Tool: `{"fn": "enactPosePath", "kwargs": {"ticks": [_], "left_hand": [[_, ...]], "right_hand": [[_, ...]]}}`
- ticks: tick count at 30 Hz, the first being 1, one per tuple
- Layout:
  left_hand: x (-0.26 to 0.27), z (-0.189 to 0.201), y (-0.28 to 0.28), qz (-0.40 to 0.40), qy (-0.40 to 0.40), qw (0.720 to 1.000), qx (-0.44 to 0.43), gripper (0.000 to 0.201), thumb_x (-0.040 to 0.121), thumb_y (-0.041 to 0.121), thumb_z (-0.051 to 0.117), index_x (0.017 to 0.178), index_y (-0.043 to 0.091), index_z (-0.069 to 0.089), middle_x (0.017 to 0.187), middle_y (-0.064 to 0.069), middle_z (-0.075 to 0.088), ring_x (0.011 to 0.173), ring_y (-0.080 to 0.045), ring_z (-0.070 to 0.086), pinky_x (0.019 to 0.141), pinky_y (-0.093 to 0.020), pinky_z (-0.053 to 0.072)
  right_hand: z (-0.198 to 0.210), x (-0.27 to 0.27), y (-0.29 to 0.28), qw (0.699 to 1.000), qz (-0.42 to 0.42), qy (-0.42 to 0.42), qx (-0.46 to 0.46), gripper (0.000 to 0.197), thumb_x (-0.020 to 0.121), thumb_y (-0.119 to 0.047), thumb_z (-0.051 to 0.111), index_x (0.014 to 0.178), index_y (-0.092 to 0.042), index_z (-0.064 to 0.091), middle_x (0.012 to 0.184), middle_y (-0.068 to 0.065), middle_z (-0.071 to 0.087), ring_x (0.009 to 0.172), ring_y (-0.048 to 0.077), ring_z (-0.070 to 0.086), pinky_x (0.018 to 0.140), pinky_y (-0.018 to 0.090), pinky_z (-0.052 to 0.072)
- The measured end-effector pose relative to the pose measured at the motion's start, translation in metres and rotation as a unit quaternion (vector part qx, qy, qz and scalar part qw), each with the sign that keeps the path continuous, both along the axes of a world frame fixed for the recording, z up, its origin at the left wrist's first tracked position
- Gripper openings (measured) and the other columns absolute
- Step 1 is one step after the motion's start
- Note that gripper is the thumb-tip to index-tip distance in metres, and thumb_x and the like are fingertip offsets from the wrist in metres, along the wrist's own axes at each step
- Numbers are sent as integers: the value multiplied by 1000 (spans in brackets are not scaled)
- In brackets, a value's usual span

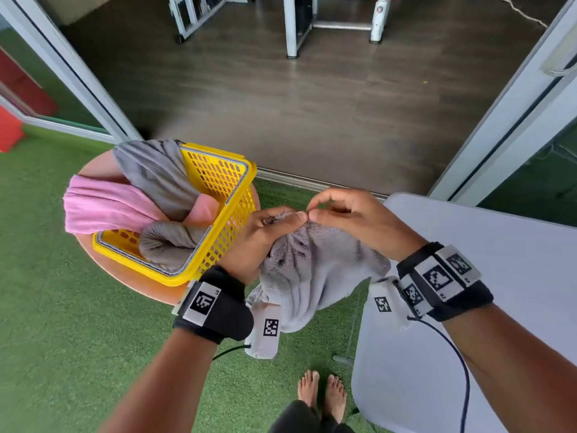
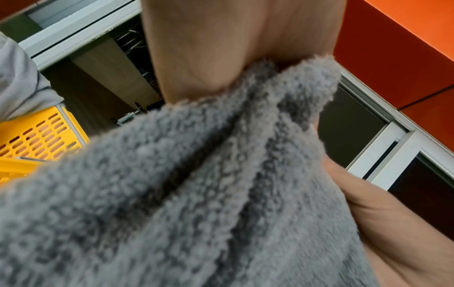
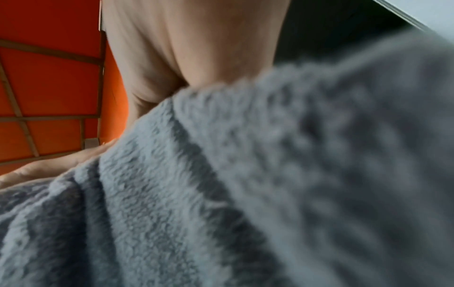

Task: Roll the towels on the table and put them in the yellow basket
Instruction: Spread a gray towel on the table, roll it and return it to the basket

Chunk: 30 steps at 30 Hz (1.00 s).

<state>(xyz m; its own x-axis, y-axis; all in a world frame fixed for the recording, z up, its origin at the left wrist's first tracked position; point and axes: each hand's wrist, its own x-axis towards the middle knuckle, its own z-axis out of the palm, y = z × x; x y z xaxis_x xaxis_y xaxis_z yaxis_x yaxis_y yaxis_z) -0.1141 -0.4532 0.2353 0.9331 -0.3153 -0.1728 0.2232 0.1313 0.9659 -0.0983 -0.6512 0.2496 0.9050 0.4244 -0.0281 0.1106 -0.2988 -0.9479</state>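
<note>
A light grey fluffy towel (image 1: 315, 270) hangs crumpled in the air between the basket and the white table. My left hand (image 1: 265, 235) grips its upper edge, and my right hand (image 1: 340, 214) pinches the same edge right beside it. Both wrist views are filled by this grey towel (image 2: 196, 194) (image 3: 245, 194) with a finger (image 2: 209, 48) (image 3: 186, 42) behind it. The yellow basket (image 1: 224, 182) stands on a round orange stool (image 1: 137, 273) to the left. It holds a rolled brown-grey towel (image 1: 171, 242), with a pink towel (image 1: 103, 207) and a dark grey towel (image 1: 156, 173) draped over its far corner.
A white folding table (image 1: 468, 292) stands on my right with a bare top. Green artificial turf (image 1: 62, 323) covers the ground, and my bare feet (image 1: 321, 395) stand between stool and table. Sliding door frames (image 1: 512, 120) border a dark wooden floor ahead.
</note>
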Motion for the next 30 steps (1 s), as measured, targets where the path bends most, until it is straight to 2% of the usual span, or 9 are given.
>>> {"fn": "enactPosePath", "kwargs": {"ticks": [5,9,14,16,18,22,24,27,30], "left_hand": [[10,-3,22,60,-31,997,36,15,87,15,66,85,0,66,81,-13,69,79,-23,65,72,-26,47],[19,-10,39,72,-41,995,53,21,85,19,69,91,-1,69,87,-16,70,85,-27,67,75,-29,48],[35,-26,49,106,-56,988,95,24,81,25,73,92,4,73,91,-17,71,89,-32,67,84,-41,51],[41,-31,49,120,-56,985,112,24,77,29,76,90,9,74,92,-16,72,94,-35,66,91,-50,49],[47,-35,46,145,-54,981,120,27,72,34,78,84,10,73,89,-16,71,89,-32,66,91,-54,47],[59,-45,32,201,-48,972,112,37,69,33,78,80,0,65,87,-31,65,78,-36,63,84,-57,49],[61,-49,22,204,-53,970,120,30,70,26,79,81,4,62,80,-20,64,73,-25,61,80,-48,52],[58,-66,9,243,-44,960,131,39,77,4,74,113,10,60,68,14,64,67,-3,59,76,-26,50],[28,-101,2,308,13,933,184,29,92,-3,57,116,12,50,55,16,63,54,3,60,59,-13,48]], "right_hand": [[-11,4,-27,996,31,32,-74,15,90,-29,68,77,-22,71,64,-12,54,63,3,48,61,21,32],[-15,17,-43,986,17,65,-154,15,89,-38,68,85,-25,74,63,-8,50,62,10,42,56,23,33],[-25,51,-39,980,-37,50,-191,13,91,-19,68,100,-12,73,53,-3,59,43,11,50,49,24,44],[-25,74,-31,986,-81,59,-133,28,91,-8,66,118,-3,65,77,13,71,53,7,66,63,22,58],[-23,99,-22,991,-87,59,-82,24,91,0,63,114,-6,67,101,19,71,73,9,72,83,27,58],[-31,149,-15,989,-71,-6,-128,29,85,1,65,88,-26,75,96,12,74,91,19,72,92,38,56],[-34,169,-17,985,-78,-34,-153,27,80,-3,66,85,-28,77,92,7,75,91,21,72,92,42,55],[-32,196,-37,975,-95,-85,-184,23,79,-1,67,92,-17,78,86,0,72,83,12,67,81,27,52],[-34,208,-83,966,-131,-108,-195,24,81,4,65,96,-11,76,72,-7,63,62,-12,57,66,7,41]]}}
